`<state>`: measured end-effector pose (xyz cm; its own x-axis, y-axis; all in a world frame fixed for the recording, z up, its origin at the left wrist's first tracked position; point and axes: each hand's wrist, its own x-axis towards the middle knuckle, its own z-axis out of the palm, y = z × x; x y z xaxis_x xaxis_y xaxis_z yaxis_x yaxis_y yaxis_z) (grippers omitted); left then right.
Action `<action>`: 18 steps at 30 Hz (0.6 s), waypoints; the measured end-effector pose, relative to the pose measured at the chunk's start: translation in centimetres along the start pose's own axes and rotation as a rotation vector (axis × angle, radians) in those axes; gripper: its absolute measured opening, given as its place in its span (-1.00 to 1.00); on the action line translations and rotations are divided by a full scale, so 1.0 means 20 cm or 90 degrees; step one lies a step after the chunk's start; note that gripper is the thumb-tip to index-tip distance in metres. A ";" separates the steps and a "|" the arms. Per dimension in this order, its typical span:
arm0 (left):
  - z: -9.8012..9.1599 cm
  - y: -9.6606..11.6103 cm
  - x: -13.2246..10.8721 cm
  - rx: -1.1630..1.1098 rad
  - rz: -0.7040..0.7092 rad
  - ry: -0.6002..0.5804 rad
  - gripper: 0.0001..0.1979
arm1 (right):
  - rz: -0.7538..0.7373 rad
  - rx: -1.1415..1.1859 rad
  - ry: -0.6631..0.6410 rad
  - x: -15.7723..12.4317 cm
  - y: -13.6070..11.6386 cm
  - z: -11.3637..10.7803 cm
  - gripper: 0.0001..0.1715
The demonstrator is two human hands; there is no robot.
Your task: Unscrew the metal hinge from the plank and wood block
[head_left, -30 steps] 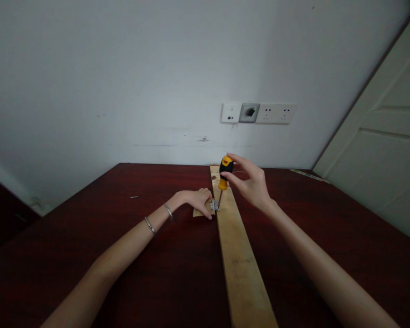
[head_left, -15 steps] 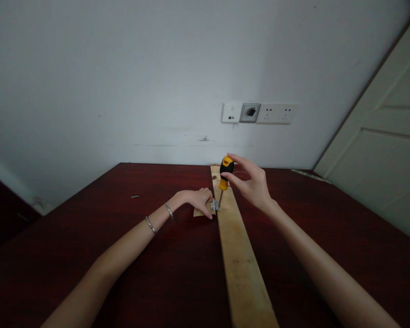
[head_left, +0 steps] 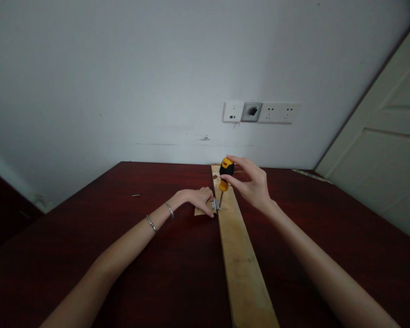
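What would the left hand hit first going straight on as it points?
Probably the long wooden board, just ahead of the left hand, with the metal hinge close by. Depth is unclear; hand and board may already touch.

Head camera — looks forward, down across tabletop (head_left: pixel 164 273) — wall (head_left: pixel 177 77) beyond.

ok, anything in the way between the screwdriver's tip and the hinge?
Nothing visible. The screwdriver in the right hand runs down to the metal hinge, shaft unobstructed. The left hand lies left of the shaft, clear of it. The tip's seating is too small to make out.
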<state>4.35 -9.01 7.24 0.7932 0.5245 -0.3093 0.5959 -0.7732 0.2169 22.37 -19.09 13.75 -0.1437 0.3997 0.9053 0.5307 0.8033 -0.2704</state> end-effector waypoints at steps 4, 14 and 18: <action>0.00 0.01 -0.01 -0.001 -0.004 0.005 -0.16 | -0.010 0.016 -0.002 0.00 0.00 0.00 -0.49; -0.01 0.02 -0.01 -0.010 -0.010 -0.001 -0.16 | -0.019 0.018 -0.007 -0.01 0.01 0.00 -0.47; -0.01 0.02 -0.01 -0.010 -0.005 -0.007 -0.13 | -0.029 0.018 -0.004 -0.01 0.00 0.00 -0.47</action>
<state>4.44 -9.25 7.54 0.7870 0.5265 -0.3217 0.6043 -0.7631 0.2294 22.41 -19.17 13.58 -0.1734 0.3647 0.9148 0.4999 0.8329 -0.2373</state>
